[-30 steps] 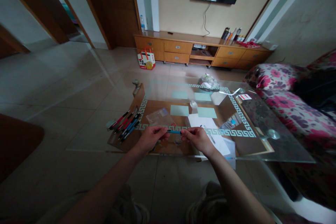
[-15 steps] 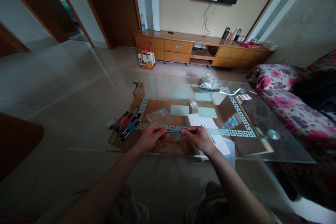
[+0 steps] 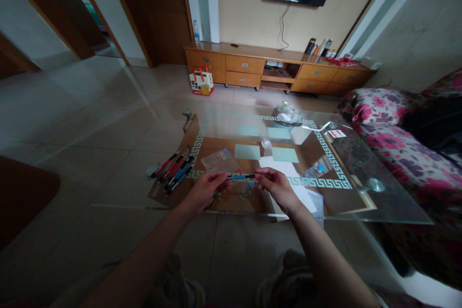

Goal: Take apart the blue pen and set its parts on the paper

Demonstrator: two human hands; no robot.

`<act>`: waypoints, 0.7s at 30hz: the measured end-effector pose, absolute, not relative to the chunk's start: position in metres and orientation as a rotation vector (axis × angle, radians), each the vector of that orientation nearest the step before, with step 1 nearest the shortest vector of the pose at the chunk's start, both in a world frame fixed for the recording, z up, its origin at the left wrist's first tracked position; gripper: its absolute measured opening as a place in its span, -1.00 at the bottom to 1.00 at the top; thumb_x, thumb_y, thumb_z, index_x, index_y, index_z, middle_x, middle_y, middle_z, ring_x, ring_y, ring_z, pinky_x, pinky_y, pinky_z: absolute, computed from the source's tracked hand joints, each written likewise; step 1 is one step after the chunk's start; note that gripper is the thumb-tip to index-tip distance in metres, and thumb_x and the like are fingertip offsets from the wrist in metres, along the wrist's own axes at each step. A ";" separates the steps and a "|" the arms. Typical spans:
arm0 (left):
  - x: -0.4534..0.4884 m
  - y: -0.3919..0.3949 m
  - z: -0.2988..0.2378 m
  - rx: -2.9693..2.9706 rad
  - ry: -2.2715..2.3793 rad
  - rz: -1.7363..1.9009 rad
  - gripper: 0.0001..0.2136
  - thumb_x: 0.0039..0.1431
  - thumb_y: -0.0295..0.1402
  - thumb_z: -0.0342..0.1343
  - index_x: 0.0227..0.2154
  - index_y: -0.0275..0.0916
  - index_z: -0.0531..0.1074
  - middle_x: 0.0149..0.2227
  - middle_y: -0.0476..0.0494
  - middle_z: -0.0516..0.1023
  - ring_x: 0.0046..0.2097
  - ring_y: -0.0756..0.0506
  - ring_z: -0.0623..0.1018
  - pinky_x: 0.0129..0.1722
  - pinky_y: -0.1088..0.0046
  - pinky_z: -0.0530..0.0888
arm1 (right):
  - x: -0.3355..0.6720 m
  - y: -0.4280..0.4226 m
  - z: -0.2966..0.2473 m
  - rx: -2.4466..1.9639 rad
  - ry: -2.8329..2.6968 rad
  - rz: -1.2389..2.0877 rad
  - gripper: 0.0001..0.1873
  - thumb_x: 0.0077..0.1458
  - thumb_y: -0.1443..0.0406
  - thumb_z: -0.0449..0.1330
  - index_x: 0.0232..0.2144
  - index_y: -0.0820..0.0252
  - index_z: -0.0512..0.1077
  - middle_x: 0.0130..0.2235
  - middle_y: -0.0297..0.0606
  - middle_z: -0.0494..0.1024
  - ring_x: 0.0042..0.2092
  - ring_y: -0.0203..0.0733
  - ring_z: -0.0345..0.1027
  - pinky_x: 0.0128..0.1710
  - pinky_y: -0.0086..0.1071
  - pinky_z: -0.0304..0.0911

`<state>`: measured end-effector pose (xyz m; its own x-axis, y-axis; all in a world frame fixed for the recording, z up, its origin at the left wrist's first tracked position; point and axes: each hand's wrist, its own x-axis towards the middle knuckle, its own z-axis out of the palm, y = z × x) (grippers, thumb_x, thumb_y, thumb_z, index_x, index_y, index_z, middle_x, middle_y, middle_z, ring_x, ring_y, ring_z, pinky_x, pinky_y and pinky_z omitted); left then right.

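Between my two hands a blue and black pen [image 3: 238, 177] is held level above the near edge of the glass table [image 3: 393, 197]. My left hand [image 3: 209, 190] pinches its left end between thumb and fingers. The black right end is pinched by my right hand [image 3: 275, 186]. To the left lies a group of several pens [image 3: 173, 171], some with red barrels and some with blue. A clear plastic bag [image 3: 218, 160] rests just beyond my left hand. White paper [image 3: 279, 167] lies beyond my right hand.
At the table's far side stands a basket [image 3: 287, 114] with plastic-wrapped contents. A tape roll [image 3: 265, 143] sits mid-table, and a red and white card [image 3: 337, 133] lies at the right. The flowered sofa [image 3: 397, 149] borders the right side; a paper bag [image 3: 201, 82] stands by the cabinet [image 3: 243, 63].
My right hand has shifted slightly right along the pen, and a longer stretch of it, including its black right end, now shows between my hands. My left hand has hardly moved.
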<state>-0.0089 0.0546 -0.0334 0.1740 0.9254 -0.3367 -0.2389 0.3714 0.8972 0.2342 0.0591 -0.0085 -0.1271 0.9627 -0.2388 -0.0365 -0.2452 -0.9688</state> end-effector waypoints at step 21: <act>-0.014 0.056 -0.032 0.703 1.061 1.056 -0.65 -0.04 -0.15 0.39 -0.35 -0.38 0.55 -0.39 -0.19 0.62 -0.40 -0.02 0.56 -0.33 0.45 0.48 | 0.313 0.079 -0.024 -1.981 -1.875 0.209 -0.67 0.11 0.39 0.09 -0.07 0.14 0.47 -0.13 -0.16 0.56 -0.24 -0.16 0.42 -0.26 -0.34 0.23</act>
<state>-0.0138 0.0556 -0.0320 0.1133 0.9316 -0.3454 -0.3411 0.3630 0.8671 0.3131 0.0794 -0.0239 0.0875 0.9826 0.1641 0.9222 -0.0176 -0.3862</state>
